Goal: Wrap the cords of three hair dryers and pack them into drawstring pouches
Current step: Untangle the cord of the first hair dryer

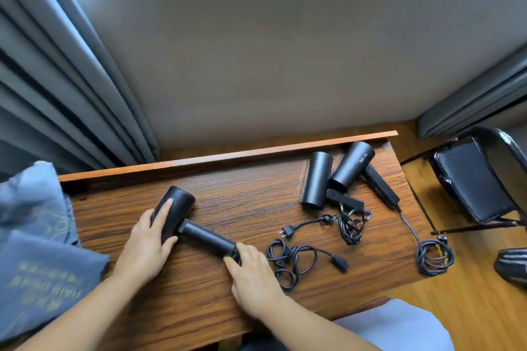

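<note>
A black hair dryer [205, 236] lies on the wooden table [245, 202], its barrel pointing to the far left. My left hand [145, 248] grips the barrel, and my right hand [253, 273] holds the end of the handle where the cord comes out. Its loose black cord [296, 259] lies tangled just right of my right hand. Two more black dryers [316, 179] [352, 165] lie side by side at the far right, each with its cord [350, 225] [433, 256] in a loose bunch. Grey drawstring pouches [37, 279] with yellow print are piled at the table's left edge.
A raised wooden lip [228, 155] runs along the table's far edge, with a grey wall behind it. Grey curtains [57, 80] hang at the left. A black folding chair [470, 179] stands on the floor at the right, beside a dark shoe [513, 265].
</note>
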A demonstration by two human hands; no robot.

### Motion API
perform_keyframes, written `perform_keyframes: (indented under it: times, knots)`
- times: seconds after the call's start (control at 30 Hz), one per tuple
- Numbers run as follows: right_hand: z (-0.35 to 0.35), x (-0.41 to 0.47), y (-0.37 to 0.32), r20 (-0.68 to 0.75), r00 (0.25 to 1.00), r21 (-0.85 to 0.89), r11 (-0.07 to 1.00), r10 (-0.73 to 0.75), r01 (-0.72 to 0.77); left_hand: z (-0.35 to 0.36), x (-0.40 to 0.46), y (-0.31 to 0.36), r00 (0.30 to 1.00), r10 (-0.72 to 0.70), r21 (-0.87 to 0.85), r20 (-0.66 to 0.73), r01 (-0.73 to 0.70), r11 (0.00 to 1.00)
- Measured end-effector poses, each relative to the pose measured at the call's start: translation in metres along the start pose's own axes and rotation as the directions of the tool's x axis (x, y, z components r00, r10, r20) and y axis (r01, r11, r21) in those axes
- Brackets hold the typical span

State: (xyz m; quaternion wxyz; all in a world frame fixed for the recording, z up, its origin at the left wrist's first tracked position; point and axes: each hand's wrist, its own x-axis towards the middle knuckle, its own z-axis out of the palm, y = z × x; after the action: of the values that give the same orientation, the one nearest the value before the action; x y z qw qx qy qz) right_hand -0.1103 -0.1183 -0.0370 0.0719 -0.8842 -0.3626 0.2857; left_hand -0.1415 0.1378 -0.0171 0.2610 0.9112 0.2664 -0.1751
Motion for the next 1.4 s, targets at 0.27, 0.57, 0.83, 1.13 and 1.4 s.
perform_keyframes:
  times: [0.27, 0.57, 0.83, 1.13, 1.4]
  knots:
    - [-0.011, 0.057, -0.04, 0.085, 0.986, 0.064, 0.989, -0.141, 0.136, -0.025, 0.008, -0.061, 0.98, -0.134, 0.006, -0.147, 0.136, 0.991]
    - [-0.026, 0.103, -0.029, 0.142, 0.937, 0.016, 0.947, -0.318, 0.319, -0.01, 0.004, -0.057, 0.927, 0.082, 0.294, -0.365, 0.031, 0.955]
    - [-0.076, 0.084, 0.02, 0.08, 0.958, 0.014, 0.962, -0.275, 0.274, 0.044, 0.01, 0.006, 0.875, 0.464, 0.223, -0.139, -0.429, 0.875]
    - [-0.069, 0.033, 0.085, 0.133, 0.981, 0.018, 0.99, -0.139, 0.138, 0.102, 0.018, 0.04, 0.677, 0.729, 0.153, -0.101, -0.713, 0.684]
    - [-0.02, 0.006, 0.094, -0.256, 0.959, -0.024, 0.992, -0.122, 0.12, 0.135, 0.002, 0.038, 0.646, 0.7, 0.135, -0.304, -0.699, 0.703]
